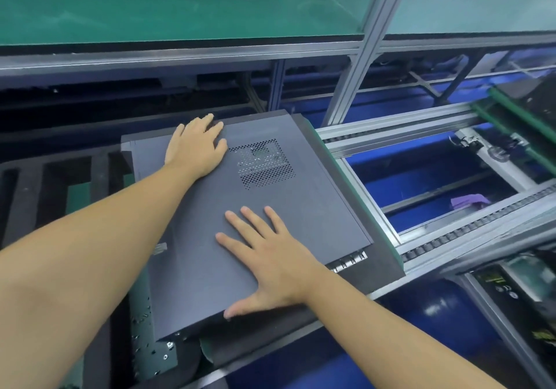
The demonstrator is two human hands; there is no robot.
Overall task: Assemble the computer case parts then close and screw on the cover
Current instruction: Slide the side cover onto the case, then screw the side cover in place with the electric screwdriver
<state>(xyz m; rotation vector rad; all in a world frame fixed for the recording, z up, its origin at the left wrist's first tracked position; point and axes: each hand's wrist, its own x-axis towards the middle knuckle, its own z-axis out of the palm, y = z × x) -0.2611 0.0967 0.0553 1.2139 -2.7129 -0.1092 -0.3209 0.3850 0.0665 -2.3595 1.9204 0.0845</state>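
A dark grey computer case lies flat on a pallet, its side cover (316,205) on top with a perforated vent patch (264,163) near the far end. My left hand (197,148) rests flat on the cover's far left corner, fingers reaching its far edge. My right hand (267,256) presses flat on the near part of the cover, fingers spread, thumb at the near edge. The case's bare metal rear frame (150,349) with screw holes shows below the cover at the near left. Metal tabs (349,261) stick out along the cover's right near edge.
The dark pallet (382,265) sits on an aluminium roller conveyor (451,238). A vertical aluminium post (358,66) rises behind the case. A green-topped bench (180,3) spans the back. Black foam slots (45,184) lie at left. A purple cloth (467,200) lies below the rails.
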